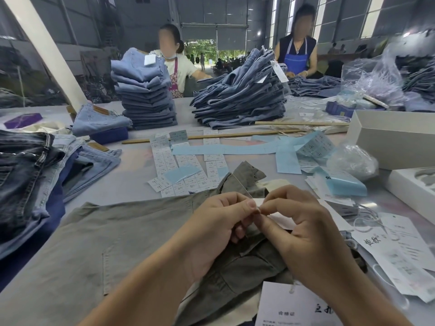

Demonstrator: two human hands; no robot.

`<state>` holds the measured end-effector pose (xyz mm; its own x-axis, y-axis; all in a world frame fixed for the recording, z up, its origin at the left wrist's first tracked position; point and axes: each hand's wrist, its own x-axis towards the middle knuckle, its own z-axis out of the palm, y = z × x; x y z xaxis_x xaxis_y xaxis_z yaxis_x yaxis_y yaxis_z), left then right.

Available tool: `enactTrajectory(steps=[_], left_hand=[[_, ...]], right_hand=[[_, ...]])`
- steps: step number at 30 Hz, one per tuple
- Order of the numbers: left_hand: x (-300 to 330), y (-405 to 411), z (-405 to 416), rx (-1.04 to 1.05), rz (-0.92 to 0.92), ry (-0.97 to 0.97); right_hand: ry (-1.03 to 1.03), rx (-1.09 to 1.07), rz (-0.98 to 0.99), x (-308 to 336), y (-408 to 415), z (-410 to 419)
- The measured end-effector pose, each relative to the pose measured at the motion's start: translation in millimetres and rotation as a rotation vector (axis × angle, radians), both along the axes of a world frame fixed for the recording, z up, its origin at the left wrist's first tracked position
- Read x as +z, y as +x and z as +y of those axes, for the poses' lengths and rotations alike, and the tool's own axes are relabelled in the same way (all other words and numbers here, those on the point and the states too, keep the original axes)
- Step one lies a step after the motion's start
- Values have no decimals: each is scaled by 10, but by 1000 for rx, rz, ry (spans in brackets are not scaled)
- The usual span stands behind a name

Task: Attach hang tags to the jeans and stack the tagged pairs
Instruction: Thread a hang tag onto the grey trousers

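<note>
A grey-green pair of trousers (122, 234) lies spread on the table in front of me. Above its waistband my left hand (219, 229) and my right hand (303, 234) meet fingertip to fingertip and pinch a small white label (259, 203) between them. A clear plastic strip (242, 187) rises from the pinch to the upper left. A white hang tag (289, 307) with a string lies on the trousers by my right wrist. More white hang tags (395, 252) lie at the right.
Sheets of small stickers (186, 165) and blue backing paper (235, 148) cover the table's middle. Dark and light jeans (28, 170) lie piled at the left. Two tall stacks of blue jeans (146, 95) (242, 100) stand at the far side, with two people behind. White boxes (395, 140) sit at the right.
</note>
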<state>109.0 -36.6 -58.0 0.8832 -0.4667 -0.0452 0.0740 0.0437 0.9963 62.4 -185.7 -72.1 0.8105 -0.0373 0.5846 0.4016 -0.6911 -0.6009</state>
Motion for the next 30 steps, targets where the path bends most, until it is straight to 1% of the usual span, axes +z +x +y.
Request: enactTrajectory(steps=[5,9,10,12,13,14,16,19,21,23,25,28,30], left_hand=[[-16,-5,-15,-36,-93,67],[-32,31,6,-70,-76,77],[-34,56,21,-75,-35,40],[-23,106,65,-99,113,-89],[-22,126,84,-129,158,-136],[-29,142,92,-155,163,-147],[-48,144,87,-175,127,-121],[-61,113,54,-116,110,-93],[-54,79,32,-64,73,-44],[-42,48,13,-37,28,1],[-20,27,-2,-22,11,19],[9,12,-4,-5,11,34],[12,-4,-14,10,-29,76]], right_hand=[[124,55,13,6,-3,-9],[133,117,28,-5,0,-47],[158,132,38,-15,-2,-71],[250,156,47,-34,-16,-115],[282,154,40,-42,-22,-124],[287,141,29,-49,-30,-124],[258,113,23,-49,-39,-100],[235,129,34,-25,-56,-69],[267,139,59,-8,-70,-67],[302,98,96,17,-82,-82],[222,57,138,61,-93,-108],[38,66,231,153,-109,-170],[-54,71,289,190,-126,-214]])
